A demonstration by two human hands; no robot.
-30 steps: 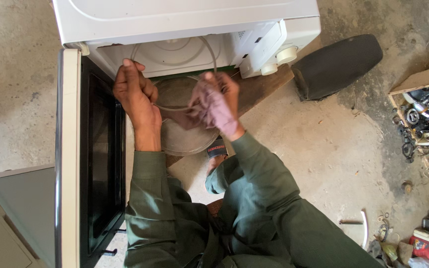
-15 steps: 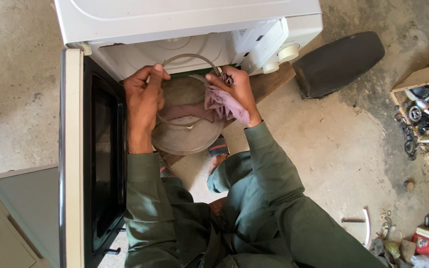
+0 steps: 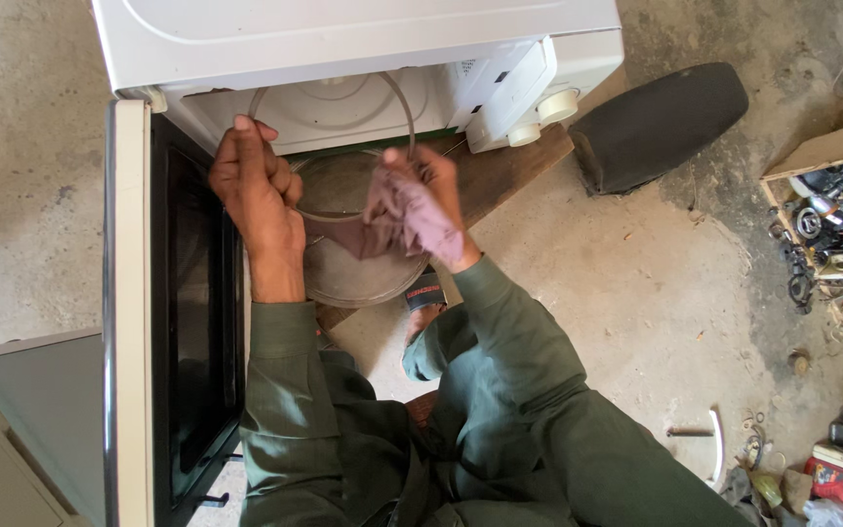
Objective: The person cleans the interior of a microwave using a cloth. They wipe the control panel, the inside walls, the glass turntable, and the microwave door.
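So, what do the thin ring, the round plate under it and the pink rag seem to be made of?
Thin pale ring: probably plastic, smooth and pale.
Round plate: likely glass, dulled by a dusty film.
Pink rag: soft woven cloth, crumpled in the right hand; the left hand grips the ring.

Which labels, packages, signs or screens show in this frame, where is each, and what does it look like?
Printed label: on the white microwave's control panel, above the two round knobs; a small patch of dark print, too small to make out.
Red packet: among the clutter at the floor's lower right edge; small, boxy, red with light markings.
No signs or screens in view.
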